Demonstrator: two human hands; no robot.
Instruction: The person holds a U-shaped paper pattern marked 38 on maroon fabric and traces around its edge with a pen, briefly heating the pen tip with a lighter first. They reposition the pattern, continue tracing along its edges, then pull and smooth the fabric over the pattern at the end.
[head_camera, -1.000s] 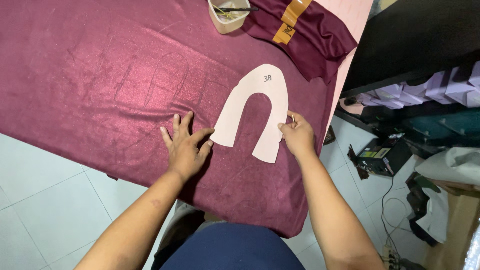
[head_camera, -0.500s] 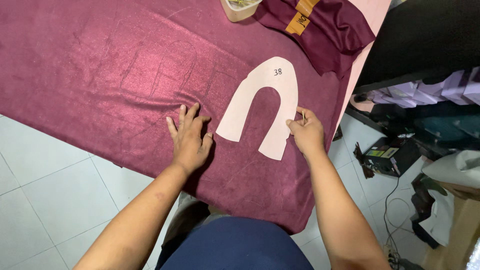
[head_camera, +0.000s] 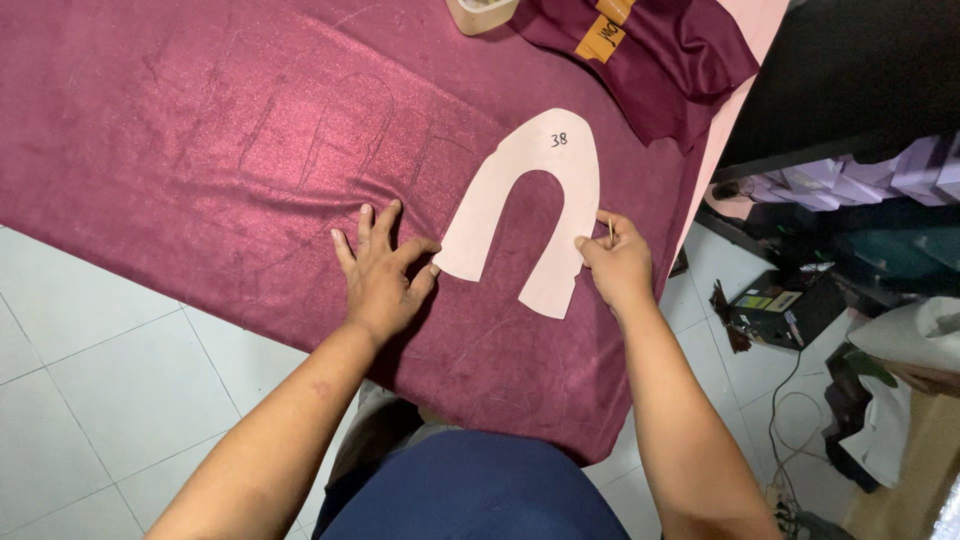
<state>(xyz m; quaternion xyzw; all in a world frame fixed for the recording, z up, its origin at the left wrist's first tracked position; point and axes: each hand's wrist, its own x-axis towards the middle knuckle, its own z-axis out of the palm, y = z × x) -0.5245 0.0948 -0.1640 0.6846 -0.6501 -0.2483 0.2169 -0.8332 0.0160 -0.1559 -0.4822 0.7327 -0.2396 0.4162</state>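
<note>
A pale horseshoe-shaped paper pattern (head_camera: 535, 205) is lying on the maroon suede-like fabric (head_camera: 200, 140) spread over the table, toward its right edge, with a folded maroon cloth (head_camera: 670, 60) at the far right. I am pressing my left hand (head_camera: 383, 272) flat, fingers spread, beside the pattern's left leg, while my right hand (head_camera: 618, 262) is pinching a thin marking stick (head_camera: 611, 232) against the right leg. If my flat hand eases off, I judge the pattern could be slipping and skewing the traced outline.
</note>
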